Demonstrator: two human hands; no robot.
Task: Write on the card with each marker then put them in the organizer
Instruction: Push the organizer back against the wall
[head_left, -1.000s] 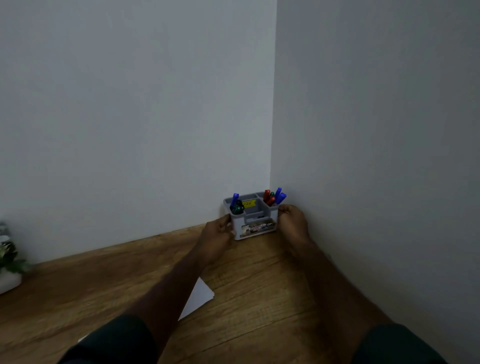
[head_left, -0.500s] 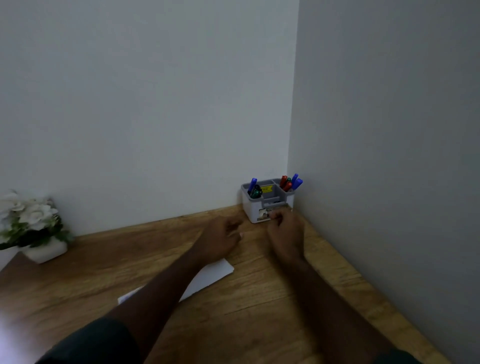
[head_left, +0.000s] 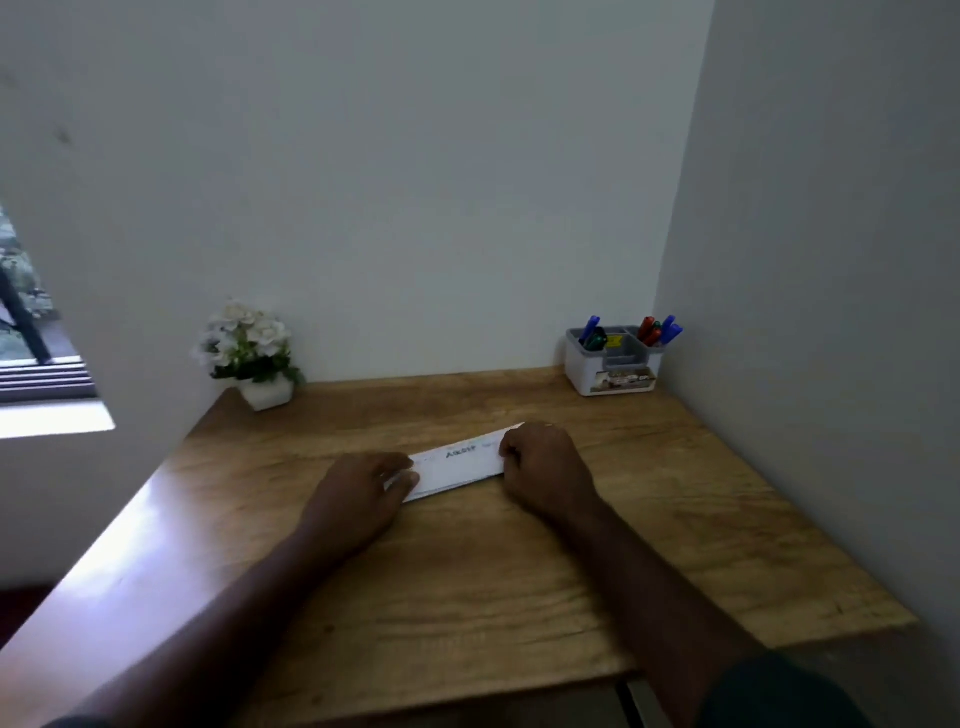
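Both hands on the card; markers stowed, task judged at or near its end.

Desk (head_left: 675, 519), wooden, set in a wall corner. Plant (head_left: 249, 353) at the rear left. Organizer (head_left: 613, 364) at the rear right corner, well apart from the hands; markers (head_left: 657, 330) stand upright in its outer compartments. Card (head_left: 457, 462) lies flat mid-desk, writing visible on it. Left hand (head_left: 363, 493): grip spread, fingers resting flat on the card's left end. Right hand (head_left: 545, 467): fingers curled at the card's right end, apparently pinching its edge. No marker seen loose or in hand. Next move, if any: check the card.
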